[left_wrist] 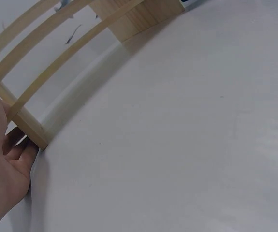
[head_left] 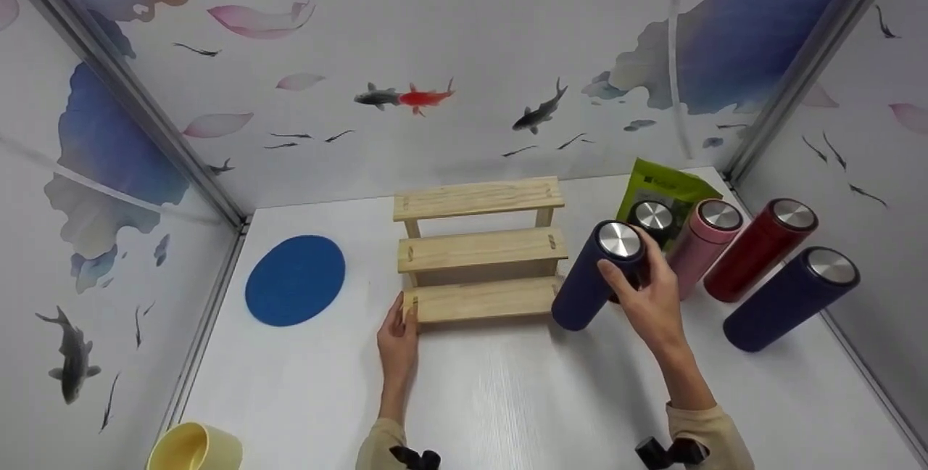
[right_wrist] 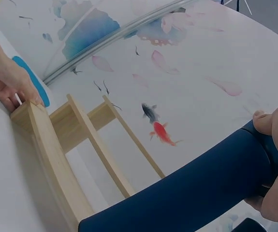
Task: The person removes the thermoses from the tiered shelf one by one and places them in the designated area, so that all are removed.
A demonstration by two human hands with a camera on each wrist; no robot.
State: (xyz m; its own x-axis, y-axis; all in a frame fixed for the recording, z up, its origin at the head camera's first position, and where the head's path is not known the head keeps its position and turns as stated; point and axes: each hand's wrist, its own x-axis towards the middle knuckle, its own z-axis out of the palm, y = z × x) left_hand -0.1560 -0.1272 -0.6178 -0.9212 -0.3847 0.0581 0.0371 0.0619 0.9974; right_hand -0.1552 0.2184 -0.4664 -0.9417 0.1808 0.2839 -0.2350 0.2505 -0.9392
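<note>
A three-tier wooden rack (head_left: pixel 482 256) stands in the middle of the white table. At the left end of its lowest shelf my left hand (head_left: pixel 399 343) grips the wood, thumb on the front and fingers round the side, as the left wrist view also shows. My right hand (head_left: pixel 656 296) holds a dark blue thermos (head_left: pixel 589 285) near its silver-topped lid. This thermos leans, its base beside the right end of the lowest shelf. In the right wrist view the thermos (right_wrist: pixel 192 188) overlaps the rack's near end.
Right of my right hand stand a pink thermos (head_left: pixel 699 245), a red thermos (head_left: pixel 761 252) and another dark blue thermos (head_left: pixel 794 299). Behind the held one are a dark thermos (head_left: pixel 652 216) and a green bag (head_left: pixel 663 183). A blue round mat (head_left: pixel 296 281) and yellow cup (head_left: pixel 210 448) lie left.
</note>
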